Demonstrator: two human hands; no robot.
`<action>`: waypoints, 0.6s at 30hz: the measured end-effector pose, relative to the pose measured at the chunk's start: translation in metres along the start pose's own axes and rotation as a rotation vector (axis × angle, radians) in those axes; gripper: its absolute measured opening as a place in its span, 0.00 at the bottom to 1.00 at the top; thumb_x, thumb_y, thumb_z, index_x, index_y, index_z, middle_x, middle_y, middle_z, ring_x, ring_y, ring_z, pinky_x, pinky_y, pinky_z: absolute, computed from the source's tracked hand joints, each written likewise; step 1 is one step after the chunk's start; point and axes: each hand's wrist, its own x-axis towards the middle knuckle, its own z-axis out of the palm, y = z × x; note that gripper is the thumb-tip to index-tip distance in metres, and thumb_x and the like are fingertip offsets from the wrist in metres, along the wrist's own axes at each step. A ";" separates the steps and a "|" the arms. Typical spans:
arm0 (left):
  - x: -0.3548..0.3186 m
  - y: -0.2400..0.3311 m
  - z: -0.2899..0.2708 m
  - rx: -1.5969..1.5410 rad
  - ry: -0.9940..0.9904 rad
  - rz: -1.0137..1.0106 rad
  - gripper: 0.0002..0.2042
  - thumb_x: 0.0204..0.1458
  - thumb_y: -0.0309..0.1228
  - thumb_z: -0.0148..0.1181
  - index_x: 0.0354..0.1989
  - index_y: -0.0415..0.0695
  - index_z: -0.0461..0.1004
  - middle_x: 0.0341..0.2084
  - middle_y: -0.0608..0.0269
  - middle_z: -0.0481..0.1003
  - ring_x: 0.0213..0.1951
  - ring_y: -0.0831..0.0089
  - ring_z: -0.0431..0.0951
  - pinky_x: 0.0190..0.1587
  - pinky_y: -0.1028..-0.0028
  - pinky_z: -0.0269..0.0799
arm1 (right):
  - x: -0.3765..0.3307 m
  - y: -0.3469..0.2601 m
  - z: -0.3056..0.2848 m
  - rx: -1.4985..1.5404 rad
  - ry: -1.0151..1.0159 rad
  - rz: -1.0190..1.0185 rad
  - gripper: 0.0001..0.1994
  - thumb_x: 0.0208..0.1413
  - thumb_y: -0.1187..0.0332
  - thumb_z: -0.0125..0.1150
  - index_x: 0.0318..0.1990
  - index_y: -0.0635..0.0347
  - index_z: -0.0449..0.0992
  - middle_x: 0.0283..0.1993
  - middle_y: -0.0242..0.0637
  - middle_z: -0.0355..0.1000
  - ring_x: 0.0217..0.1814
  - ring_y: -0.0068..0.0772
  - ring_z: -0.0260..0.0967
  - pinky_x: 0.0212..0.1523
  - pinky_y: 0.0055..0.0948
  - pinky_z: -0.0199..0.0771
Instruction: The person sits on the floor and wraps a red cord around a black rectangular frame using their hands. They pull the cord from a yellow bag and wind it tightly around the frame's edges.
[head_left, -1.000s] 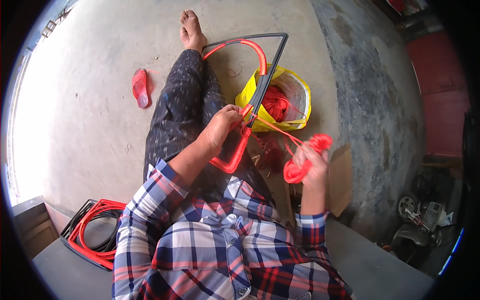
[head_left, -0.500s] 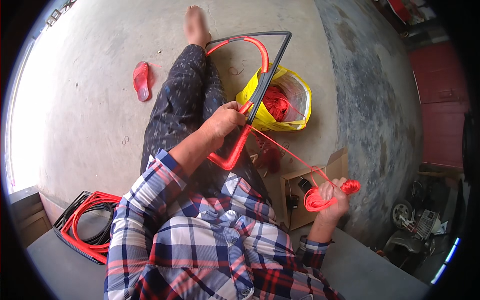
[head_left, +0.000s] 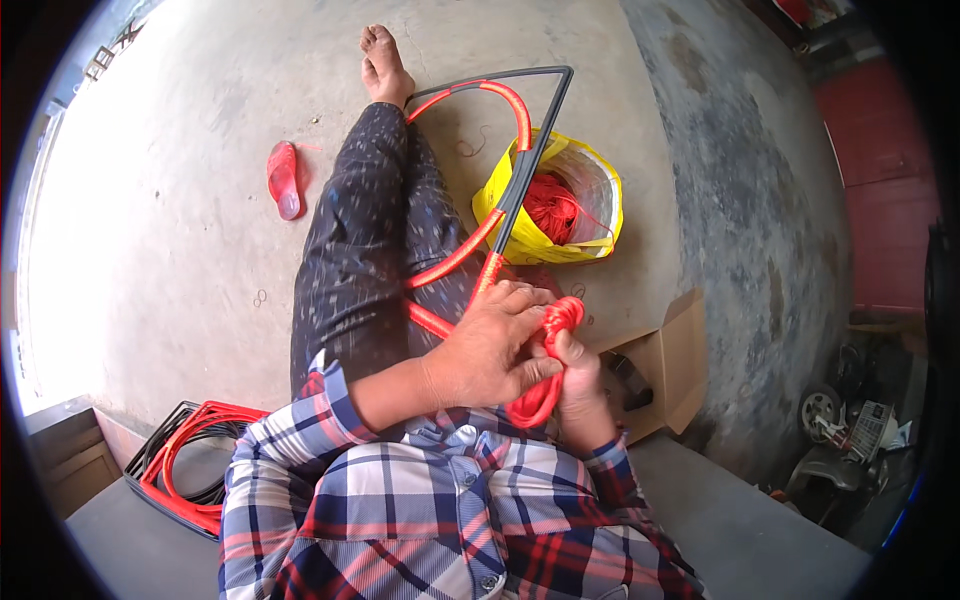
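Observation:
A bundle of red cord (head_left: 538, 400) sits between my two hands in front of my lap. My right hand (head_left: 582, 388) is closed around it from the right, thumb upward. From the left, my left hand (head_left: 488, 340) reaches over it, thumb and fingers closed on the cord. Across my legs lies a black square frame (head_left: 553, 120) with a round inner ring (head_left: 521, 108). Red cord wraps part of the ring and the frame's near corner. My left hand hides some of that wrapped side.
A yellow bag (head_left: 490, 192) holding red cord (head_left: 553, 207) stands on the floor beyond my hands. An open cardboard box (head_left: 682, 360) is at right. Several red and black frames (head_left: 165, 470) rest on the bench at left. A red slipper (head_left: 285, 182) lies on the floor.
My right hand has brought the cord bundle in from the far right to the middle. My left hand has left the frame's side and moved right and nearer, onto the bundle.

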 end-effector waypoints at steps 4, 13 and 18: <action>0.001 -0.003 -0.017 -1.039 -0.024 -0.368 0.21 0.60 0.29 0.61 0.61 0.42 0.68 0.52 0.62 0.74 0.56 0.69 0.73 0.58 0.68 0.69 | 0.016 0.003 -0.008 0.063 -0.480 0.191 0.49 0.46 0.45 0.74 0.68 0.61 0.55 0.42 0.46 0.76 0.34 0.36 0.77 0.33 0.31 0.78; 0.034 -0.053 -0.098 0.404 0.037 -0.018 0.15 0.42 0.20 0.62 0.39 0.50 0.81 0.34 0.63 0.72 0.45 0.64 0.74 0.45 0.67 0.70 | 0.109 -0.038 -0.043 -0.374 -0.139 -0.160 0.15 0.56 0.69 0.65 0.50 0.64 0.78 0.33 0.29 0.70 0.32 0.21 0.65 0.34 0.23 0.66; 0.027 -0.060 -0.065 0.658 -0.156 -0.132 0.18 0.38 0.24 0.62 0.43 0.46 0.77 0.31 0.60 0.74 0.38 0.57 0.78 0.42 0.63 0.71 | 0.123 -0.016 -0.013 -0.999 -0.350 -0.263 0.21 0.46 0.73 0.67 0.51 0.59 0.78 0.54 0.39 0.72 0.60 0.39 0.66 0.62 0.36 0.66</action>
